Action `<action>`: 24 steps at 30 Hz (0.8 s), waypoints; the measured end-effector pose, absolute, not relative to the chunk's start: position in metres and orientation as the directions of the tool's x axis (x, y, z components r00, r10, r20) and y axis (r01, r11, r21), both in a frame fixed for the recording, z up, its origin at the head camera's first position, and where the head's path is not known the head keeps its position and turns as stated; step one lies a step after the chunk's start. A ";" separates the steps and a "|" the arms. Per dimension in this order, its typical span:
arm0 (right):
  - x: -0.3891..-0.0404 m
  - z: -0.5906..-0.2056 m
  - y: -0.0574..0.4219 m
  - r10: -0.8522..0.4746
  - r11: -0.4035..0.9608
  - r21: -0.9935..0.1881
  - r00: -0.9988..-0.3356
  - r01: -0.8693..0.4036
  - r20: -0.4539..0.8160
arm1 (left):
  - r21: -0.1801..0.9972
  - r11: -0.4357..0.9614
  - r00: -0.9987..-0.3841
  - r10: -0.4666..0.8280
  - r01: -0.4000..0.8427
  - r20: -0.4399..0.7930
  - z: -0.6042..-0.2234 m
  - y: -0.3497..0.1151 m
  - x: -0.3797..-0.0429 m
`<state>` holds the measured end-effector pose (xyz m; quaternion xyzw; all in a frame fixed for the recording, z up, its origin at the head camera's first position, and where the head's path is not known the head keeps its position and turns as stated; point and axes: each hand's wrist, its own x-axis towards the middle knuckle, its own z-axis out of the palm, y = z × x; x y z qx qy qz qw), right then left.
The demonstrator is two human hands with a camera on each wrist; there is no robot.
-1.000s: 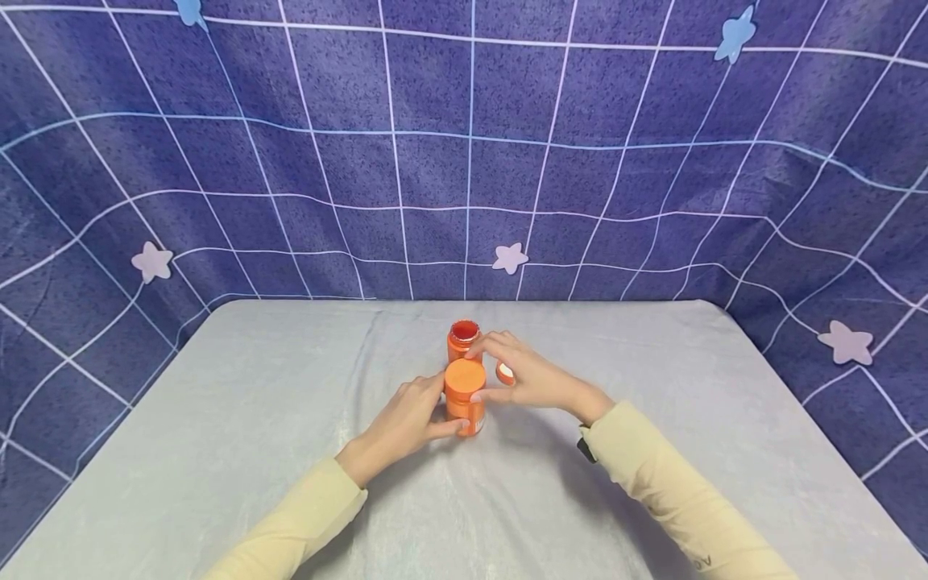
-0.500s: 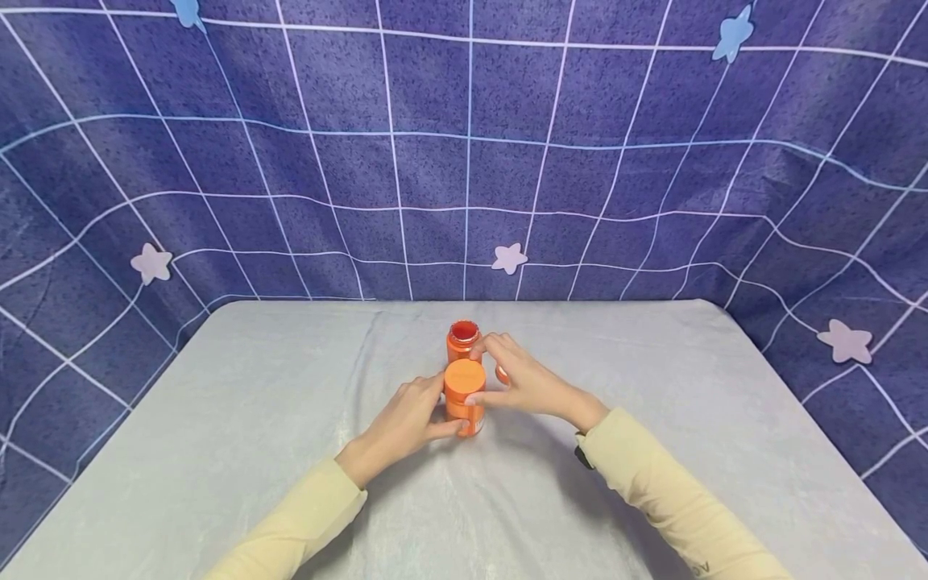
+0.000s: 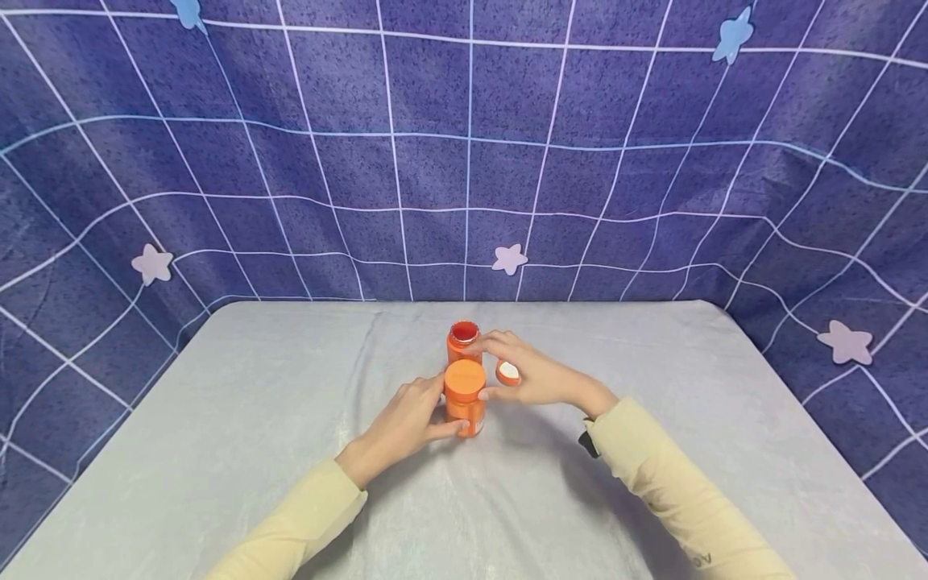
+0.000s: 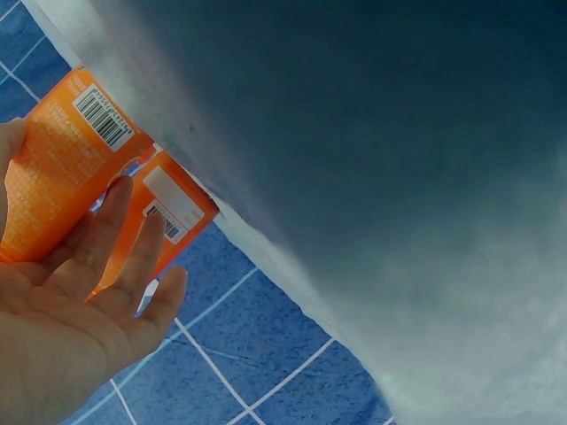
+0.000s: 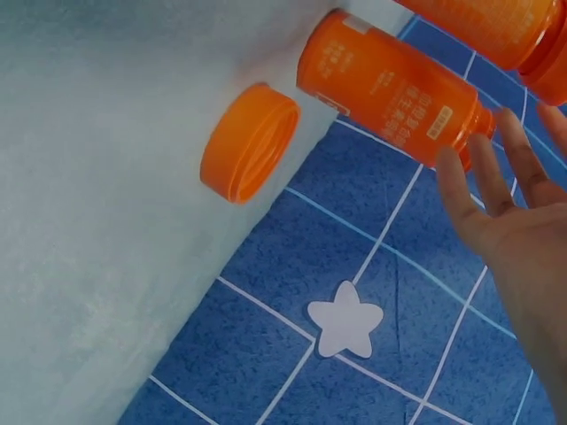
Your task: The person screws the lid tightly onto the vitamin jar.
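Observation:
A capped orange bottle stands upright on the table in the head view. My left hand grips it low, thumb on the near side and fingers round the left. Its orange lid is on top. My right hand is at the lid's right side, thumb tip right at its edge. In the right wrist view, that hand's fingers are spread and fairly straight. Just behind stands a second orange bottle, uncapped, its mouth facing up; the right fingertips overlap it in the head view.
A loose orange cap with a white inside lies on the table, right of the bottles and partly behind the right hand. The pale grey cloth covers the table. A blue gridded curtain with stars rises behind the far edge.
The right hand first shifts slightly to the left along the lid, then back right with its fingers wider apart, so more of the loose cap shows. The left hand and both bottles stay put.

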<state>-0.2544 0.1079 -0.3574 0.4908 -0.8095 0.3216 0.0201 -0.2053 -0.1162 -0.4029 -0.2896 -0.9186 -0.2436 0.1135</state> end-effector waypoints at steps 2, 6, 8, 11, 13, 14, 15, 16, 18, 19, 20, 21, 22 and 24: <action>-0.255 -0.356 0.108 -0.796 0.303 -0.500 -0.504 -0.812 0.336 | 0.380 0.716 -0.808 0.477 0.586 0.346 -0.403 -0.116 -0.205; -0.254 -0.355 0.107 -0.813 0.285 -0.510 -0.487 -0.812 0.320 | 0.386 0.714 -0.810 0.476 0.584 0.343 -0.403 -0.116 -0.205; -0.254 -0.355 0.107 -0.813 0.283 -0.513 -0.487 -0.810 0.320 | 0.387 0.714 -0.810 0.475 0.583 0.344 -0.403 -0.116 -0.205; -0.254 -0.357 0.106 -0.805 0.289 -0.512 -0.495 -0.809 0.327 | 0.382 0.719 -0.811 0.473 0.581 0.345 -0.403 -0.117 -0.204; -0.254 -0.358 0.106 -0.793 0.301 -0.511 -0.509 -0.805 0.334 | 0.376 0.723 -0.812 0.472 0.580 0.345 -0.403 -0.117 -0.204; -0.254 -0.358 0.106 -0.785 0.310 -0.513 -0.520 -0.800 0.337 | 0.373 0.725 -0.812 0.471 0.579 0.345 -0.403 -0.117 -0.204; -0.253 -0.359 0.106 -0.775 0.320 -0.512 -0.531 -0.797 0.342 | 0.371 0.726 -0.812 0.471 0.579 0.344 -0.403 -0.117 -0.204; -0.253 -0.360 0.106 -0.766 0.330 -0.511 -0.541 -0.794 0.347 | 0.368 0.728 -0.812 0.471 0.579 0.345 -0.404 -0.117 -0.204; -0.251 -0.362 0.105 -0.744 0.347 -0.508 -0.561 -0.788 0.363 | 0.369 0.728 -0.813 0.470 0.578 0.344 -0.404 -0.117 -0.204; -0.250 -0.363 0.104 -0.733 0.355 -0.504 -0.569 -0.788 0.372 | 0.369 0.729 -0.813 0.470 0.577 0.343 -0.404 -0.117 -0.204; -0.249 -0.364 0.104 -0.723 0.363 -0.497 -0.575 -0.788 0.383 | 0.368 0.729 -0.813 0.470 0.577 0.343 -0.404 -0.117 -0.204; -0.249 -0.365 0.103 -0.714 0.369 -0.489 -0.577 -0.791 0.396 | 0.368 0.730 -0.814 0.469 0.576 0.343 -0.404 -0.117 -0.203; -0.248 -0.366 0.102 -0.706 0.372 -0.481 -0.578 -0.794 0.409 | 0.367 0.732 -0.814 0.468 0.575 0.343 -0.404 -0.117 -0.203; -0.246 -0.367 0.100 -0.689 0.383 -0.469 -0.585 -0.796 0.429 | 0.364 0.733 -0.814 0.467 0.574 0.345 -0.404 -0.117 -0.204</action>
